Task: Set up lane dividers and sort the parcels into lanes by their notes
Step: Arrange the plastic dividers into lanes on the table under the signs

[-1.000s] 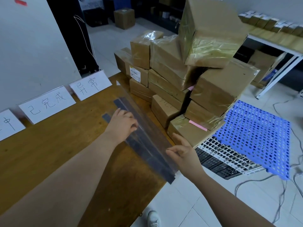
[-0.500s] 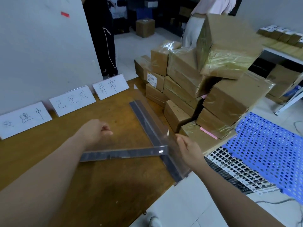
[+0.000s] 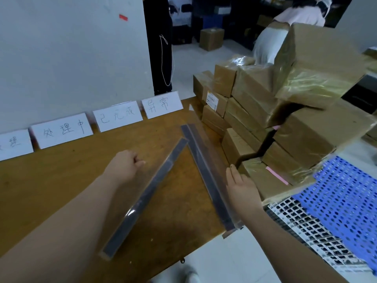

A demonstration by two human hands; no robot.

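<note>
Two lane dividers, each a dark strip with a clear wall, lie on the wooden table (image 3: pixel 51 190). My left hand (image 3: pixel 124 165) has curled fingers and grips the clear wall of the left divider (image 3: pixel 142 199), which runs diagonally toward me. The flat, straight fingers of my right hand (image 3: pixel 240 185) rest against the right divider (image 3: pixel 206 176) along the table's right edge. Four white label cards (image 3: pixel 118 116) lean on the wall at the back. Taped brown parcels (image 3: pixel 255 99) are stacked right of the table, some with pink notes (image 3: pixel 277 174).
A blue perforated pallet (image 3: pixel 346 201) and a white grid mat lie on the floor under the parcels. Behind, a person in a pale top (image 3: pixel 302 15) bends over and a person in black (image 3: pixel 159 37) stands by the wall. A lone box (image 3: pixel 211 38) sits on the far floor.
My left hand pulled one divider off the pair and swung it from lying crosswise to a diagonal pointing toward the label cards. My right hand stayed at the other divider.
</note>
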